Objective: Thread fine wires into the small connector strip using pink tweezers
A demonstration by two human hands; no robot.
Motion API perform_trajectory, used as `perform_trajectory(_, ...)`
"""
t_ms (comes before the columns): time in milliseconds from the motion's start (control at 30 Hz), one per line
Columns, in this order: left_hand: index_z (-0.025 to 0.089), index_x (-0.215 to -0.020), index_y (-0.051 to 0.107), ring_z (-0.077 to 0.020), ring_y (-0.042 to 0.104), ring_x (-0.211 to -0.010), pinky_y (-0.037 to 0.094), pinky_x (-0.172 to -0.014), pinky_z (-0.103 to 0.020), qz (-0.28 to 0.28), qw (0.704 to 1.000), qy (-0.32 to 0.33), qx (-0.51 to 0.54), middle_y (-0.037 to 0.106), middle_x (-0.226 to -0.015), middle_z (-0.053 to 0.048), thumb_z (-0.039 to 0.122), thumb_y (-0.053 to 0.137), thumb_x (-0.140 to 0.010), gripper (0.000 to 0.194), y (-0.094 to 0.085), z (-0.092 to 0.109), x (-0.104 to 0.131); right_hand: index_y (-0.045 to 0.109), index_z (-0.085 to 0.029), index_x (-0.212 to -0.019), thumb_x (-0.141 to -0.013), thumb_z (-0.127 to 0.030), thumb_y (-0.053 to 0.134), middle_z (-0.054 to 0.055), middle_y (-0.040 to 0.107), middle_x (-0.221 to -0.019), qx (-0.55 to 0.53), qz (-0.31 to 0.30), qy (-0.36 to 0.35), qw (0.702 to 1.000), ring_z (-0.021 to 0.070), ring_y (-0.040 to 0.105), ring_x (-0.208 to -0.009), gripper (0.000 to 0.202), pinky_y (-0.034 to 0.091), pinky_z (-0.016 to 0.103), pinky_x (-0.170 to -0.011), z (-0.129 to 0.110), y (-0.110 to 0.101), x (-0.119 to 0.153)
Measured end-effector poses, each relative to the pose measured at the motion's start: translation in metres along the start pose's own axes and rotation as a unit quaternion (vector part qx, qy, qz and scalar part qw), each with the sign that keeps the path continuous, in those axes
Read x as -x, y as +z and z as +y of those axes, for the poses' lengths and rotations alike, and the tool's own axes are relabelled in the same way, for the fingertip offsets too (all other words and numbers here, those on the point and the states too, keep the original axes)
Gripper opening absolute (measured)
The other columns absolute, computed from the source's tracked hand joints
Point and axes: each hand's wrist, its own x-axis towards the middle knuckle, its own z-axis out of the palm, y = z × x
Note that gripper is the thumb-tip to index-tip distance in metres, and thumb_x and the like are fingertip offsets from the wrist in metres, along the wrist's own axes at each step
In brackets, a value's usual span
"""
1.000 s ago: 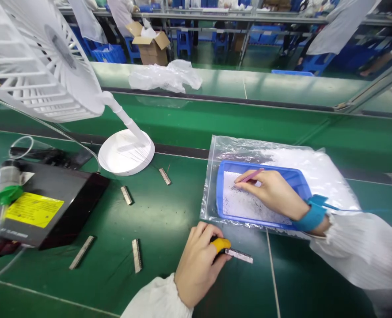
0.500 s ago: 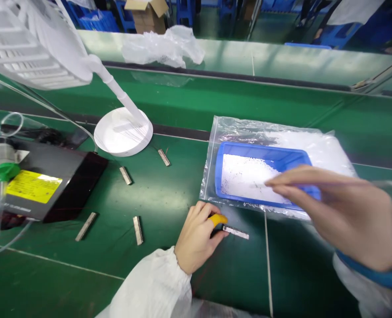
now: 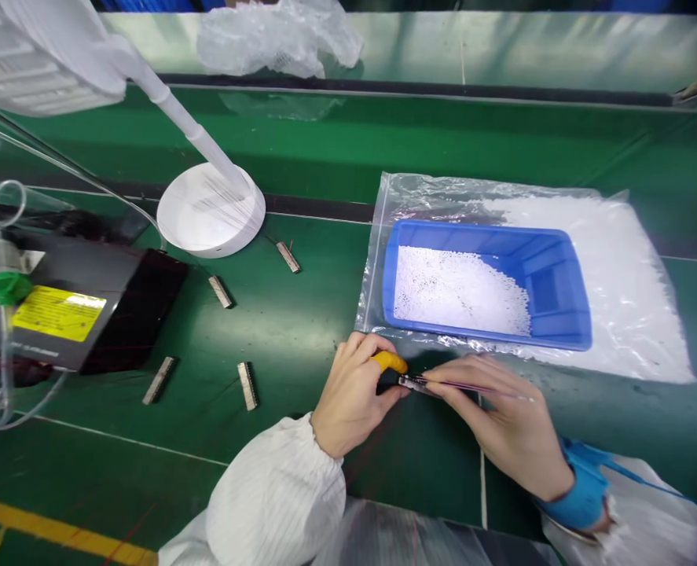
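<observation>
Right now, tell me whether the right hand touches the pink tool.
Touching: the head view shows the right hand holding the pink tool between thumb and fingers.

A tray (image 3: 554, 287) of granules (image 3: 457, 292) lies on a bag (image 3: 636, 295), beyond the hands (image 3: 353, 393).

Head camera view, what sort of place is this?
Likely a factory assembly station, perhaps for electronics: a corded blue wrist strap sits behind the right hand, a blue bin holds tiny white pieces, and narrow strips lie on the green work surface.
</observation>
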Motion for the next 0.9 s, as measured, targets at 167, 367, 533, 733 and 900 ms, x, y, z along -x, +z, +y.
perform_trajectory(167,0.018,-0.092,0.066,-0.0129,0.045,-0.105,0.034,-0.086,-0.028,0.013,1.000,0.005,-0.007,0.057,-0.111,0.001,0.028,0.070,-0.079,0.017,0.0021,0.0004,-0.0007,0.063,-0.020,-0.094,-0.079,-0.012,0.064,-0.006,0.066,-0.091,-0.001,-0.006,0.004,1.000,0.0013,0.062,-0.085,0.017,0.050,0.017,-0.074,0.0010,0.0008,0.0012)
perform_trajectory(367,0.017,-0.090,0.066,-0.0128,0.045,-0.105,0.035,-0.086,-0.028,0.012,1.000,0.000,-0.013,0.057,-0.110,0.000,0.027,0.070,-0.078,0.015,0.0017,0.0020,-0.0014,0.065,-0.020,-0.090,-0.081,-0.015,0.062,-0.005,0.067,-0.090,0.001,-0.017,0.019,1.000,0.0030,0.063,-0.084,0.010,0.051,0.019,-0.074,0.0035,0.0061,0.0003)
perform_trajectory(533,0.017,-0.090,0.066,-0.0134,0.045,-0.106,0.035,-0.087,-0.029,-0.008,1.000,-0.022,-0.009,0.056,-0.111,0.001,0.028,0.070,-0.079,0.016,-0.0003,0.0044,-0.0021,0.064,-0.021,-0.093,-0.081,-0.015,0.063,-0.006,0.067,-0.092,0.002,-0.024,0.023,0.999,0.0021,0.062,-0.085,0.014,0.051,0.018,-0.076,0.0051,0.0072,0.0012)
perform_trajectory(733,0.017,-0.091,0.066,-0.0132,0.045,-0.105,0.035,-0.086,-0.028,0.000,1.000,-0.014,-0.003,0.057,-0.110,0.000,0.028,0.069,-0.079,0.016,0.0006,0.0034,-0.0022,0.063,-0.023,-0.096,-0.080,-0.015,0.064,-0.009,0.066,-0.093,-0.004,-0.024,0.034,0.999,0.0004,0.062,-0.087,0.018,0.050,0.016,-0.077,0.0051,0.0026,0.0023)
perform_trajectory(900,0.017,-0.091,0.066,-0.0129,0.045,-0.104,0.035,-0.086,-0.028,0.007,1.000,-0.008,-0.009,0.057,-0.109,0.000,0.027,0.071,-0.078,0.017,0.0019,0.0021,-0.0023,0.064,-0.023,-0.094,-0.080,-0.016,0.063,-0.008,0.067,-0.092,-0.001,-0.024,0.040,0.999,0.0013,0.062,-0.086,0.016,0.051,0.016,-0.076,0.0055,0.0005,0.0019)
